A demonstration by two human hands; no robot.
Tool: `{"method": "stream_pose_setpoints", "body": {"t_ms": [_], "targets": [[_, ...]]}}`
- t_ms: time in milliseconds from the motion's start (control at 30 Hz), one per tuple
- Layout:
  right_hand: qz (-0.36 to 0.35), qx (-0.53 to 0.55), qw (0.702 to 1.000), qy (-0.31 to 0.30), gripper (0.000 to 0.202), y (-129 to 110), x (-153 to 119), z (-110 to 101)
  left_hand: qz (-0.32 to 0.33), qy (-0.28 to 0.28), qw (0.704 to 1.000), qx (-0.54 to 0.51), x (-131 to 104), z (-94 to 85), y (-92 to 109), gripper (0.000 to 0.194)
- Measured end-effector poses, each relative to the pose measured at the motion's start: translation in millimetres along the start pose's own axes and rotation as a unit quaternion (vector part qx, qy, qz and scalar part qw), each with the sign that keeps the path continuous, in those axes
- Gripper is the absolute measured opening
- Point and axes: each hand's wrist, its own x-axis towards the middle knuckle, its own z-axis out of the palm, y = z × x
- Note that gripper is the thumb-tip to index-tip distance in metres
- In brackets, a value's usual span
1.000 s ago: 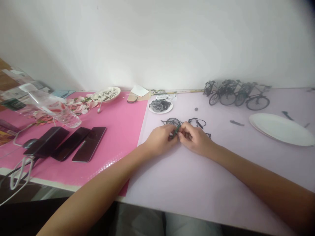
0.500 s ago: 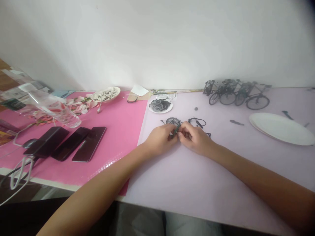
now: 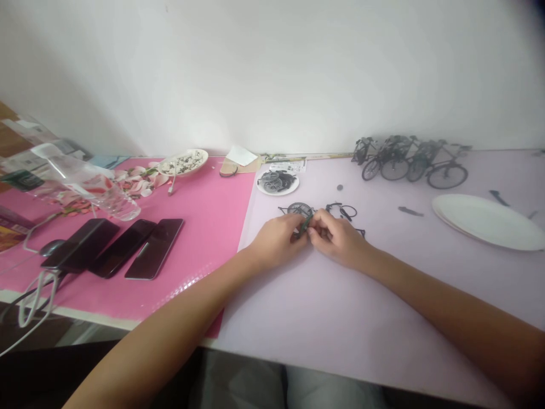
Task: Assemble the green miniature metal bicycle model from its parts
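My left hand point(image 3: 279, 241) pinches a small dark green part point(image 3: 305, 225) over the pale lilac table cover. Close against it, my right hand point(image 3: 338, 237) has its fingers curled together at the part's right end; what lies between those fingertips is too small to make out. Just beyond my hands lie a dark spoked wheel piece point(image 3: 298, 209) and a thin black frame piece with a ring point(image 3: 349, 212). A small white plate point(image 3: 260, 191) behind them carries dark wheels. Several small black model bicycles point(image 3: 446, 175) stand near the wall.
Two stacked white oval plates point(image 3: 489, 221) lie at the right, near loose dark pieces point(image 3: 410, 212). On the pink cover point(image 3: 204, 227) are phones point(image 3: 154, 250), a plastic bottle point(image 3: 91, 184), petals point(image 3: 136, 180), cables and a dish of small pieces point(image 3: 183, 163).
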Motion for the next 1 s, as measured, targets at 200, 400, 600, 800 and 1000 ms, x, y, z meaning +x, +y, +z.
{"method": "stream_pose_setpoints", "body": {"t_ms": [200,400,600,800,1000], "targets": [[0.000,0.000,1.000,-0.005,0.011,-0.2,0.4,-0.5,0.006,0.005,1.000,0.000,0.5,0.7,0.1,0.013],[-0.002,-0.001,1.000,-0.002,0.011,0.6,0.3,-0.2,0.005,0.002,1.000,-0.002,0.3,0.1,-0.1,0.013],[-0.001,-0.001,1.000,-0.002,0.012,1.2,0.1,-0.4,0.003,0.004,1.000,-0.002,0.1,0.2,-0.1,0.014],[-0.015,0.000,1.000,0.023,0.010,1.8,-0.7,1.3,0.002,0.001,1.000,0.004,-0.1,-0.4,0.2,0.011],[-0.047,-0.005,0.997,0.062,0.009,-0.4,-0.4,2.4,0.007,0.010,1.000,0.010,-0.9,2.0,-1.4,0.010]]}}
